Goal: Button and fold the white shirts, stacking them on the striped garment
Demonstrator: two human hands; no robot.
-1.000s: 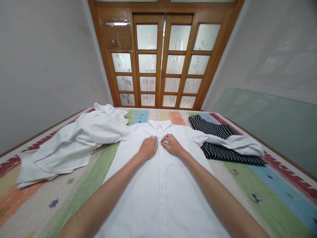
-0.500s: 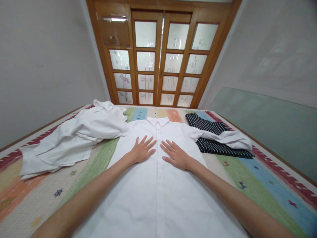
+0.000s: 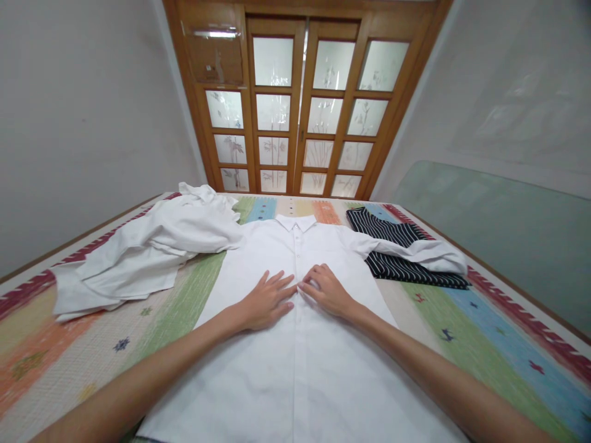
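A white button-up shirt (image 3: 258, 369) lies spread out front up, its collar pointing away from me and its button front running down the middle. Resting on the left side of its chest is my left hand (image 3: 268, 301), open, with fingers stretched apart and the fingertips reaching the button strip. My right hand (image 3: 324, 290) is bent beside it, thumb and forefinger pinched together at the button strip. Whatever small part of the cloth or button sits between those fingertips is hidden. One shirt sleeve (image 3: 415, 255) stretches out to the right.
A crumpled white garment (image 3: 152, 246) lies at the left, meeting the shirt's shoulder. Under the right sleeve is a folded black-and-white striped garment (image 3: 392, 231). A patterned, multicoloured cloth (image 3: 157, 344) covers the surface. Wooden glass-paned doors (image 3: 295, 111) stand beyond, between two walls.
Both hands have slid slightly toward me along the shirt. My right hand went from lying flat to pinching at the button strip, while my left stayed spread.
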